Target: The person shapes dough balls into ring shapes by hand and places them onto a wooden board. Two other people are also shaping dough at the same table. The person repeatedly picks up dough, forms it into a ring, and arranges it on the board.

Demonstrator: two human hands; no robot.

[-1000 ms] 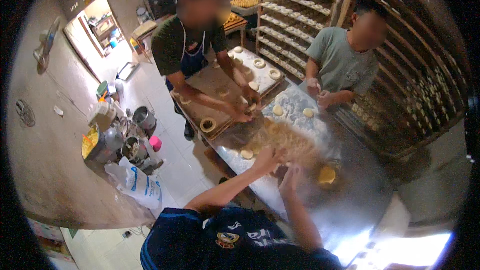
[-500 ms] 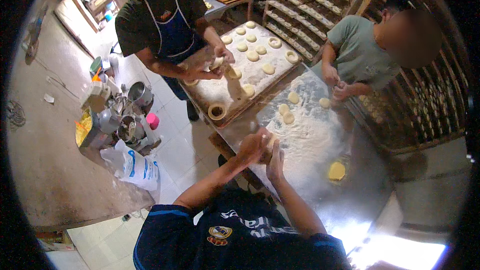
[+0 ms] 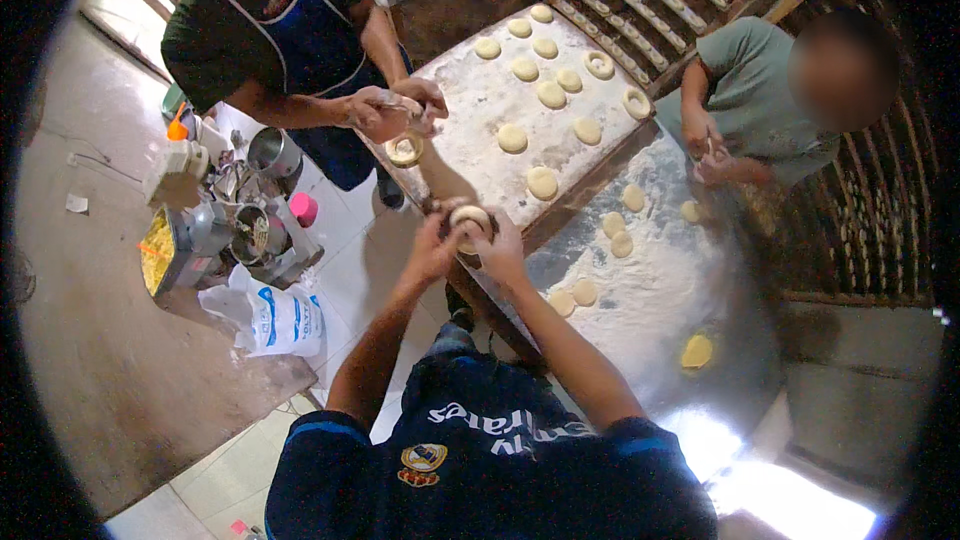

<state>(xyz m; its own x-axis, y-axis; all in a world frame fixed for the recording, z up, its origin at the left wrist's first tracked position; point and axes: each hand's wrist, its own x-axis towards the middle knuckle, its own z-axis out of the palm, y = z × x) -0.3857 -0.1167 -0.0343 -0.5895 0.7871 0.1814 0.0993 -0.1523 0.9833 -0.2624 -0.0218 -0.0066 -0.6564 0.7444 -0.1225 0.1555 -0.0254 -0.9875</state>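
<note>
- Two hands are gripping one ring point(image 3: 468, 214) of pale dough: the left hand point(image 3: 432, 248) is curling its fingers around the left side, the right hand point(image 3: 502, 248) around the right.
- The ring is sitting at the near corner of the tray point(image 3: 455, 105); the fingers are hiding its lower edge and blurring a little, so whether it is touching the tray, or a second piece is lying beneath, I cannot tell.
- Flat rounds point(image 3: 512, 138) are lying on the tray, with two more rings near its far right edge.
- Another ring point(image 3: 403, 153) is lying by the tray's left edge, just below a co-worker's hands point(image 3: 385, 117); those hands are pinching something too small to make out, and the top edge is cutting off the head.
- A second co-worker's hands point(image 3: 712, 158) are meeting beyond the floured table point(image 3: 610, 365); what they are holding is unclear.
- On the table, more rounds point(image 3: 621, 244) are lying in loose flour, and a yellow lump point(image 3: 696, 351) is resting near the right.
- The rack point(image 3: 640, 0) is running out of view at the top; its dough pieces are blurring into rows.
</note>
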